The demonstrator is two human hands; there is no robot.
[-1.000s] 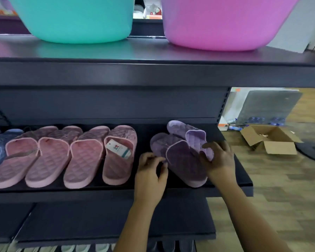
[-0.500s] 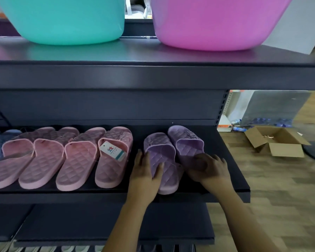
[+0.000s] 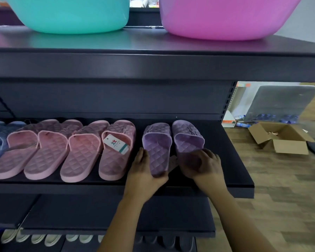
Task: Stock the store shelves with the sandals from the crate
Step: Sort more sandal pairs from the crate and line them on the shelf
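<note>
You're lining up the pair on the shelf (image 3: 227, 160). Your left hand (image 3: 144, 171) cups the left purple sandal (image 3: 157, 148) at its heel, and your right hand (image 3: 204, 166) curls over the right purple sandal (image 3: 186, 137). Both lie flat just beside the pink sandals (image 3: 113, 164). Next, I'd say: nudge the heels level, let go, fetch more.

Purple sandals (image 3: 157, 151): soft moulded plastic or foam, diamond-quilted relief on footbed and strap, matt to low sheen.
Pink sandals (image 3: 80, 151): same quilted moulding, matt, smooth rims.
Tag (image 3: 116, 144) on one pink sandal: white printed paper or card, flat finish.
Shelf (image 3: 235, 160): dark painted metal by appearance, smooth, matt.
Upper shelf (image 3: 153, 66): same coating, faint coloured reflections on top.
Teal basin (image 3: 71, 15) and pink basin (image 3: 225, 17): smooth plastic, satin gloss.
Box (image 3: 291, 147): brown cardboard, dull.
Floor (image 3: 280, 206): wood-grain planks, low sheen.
</note>
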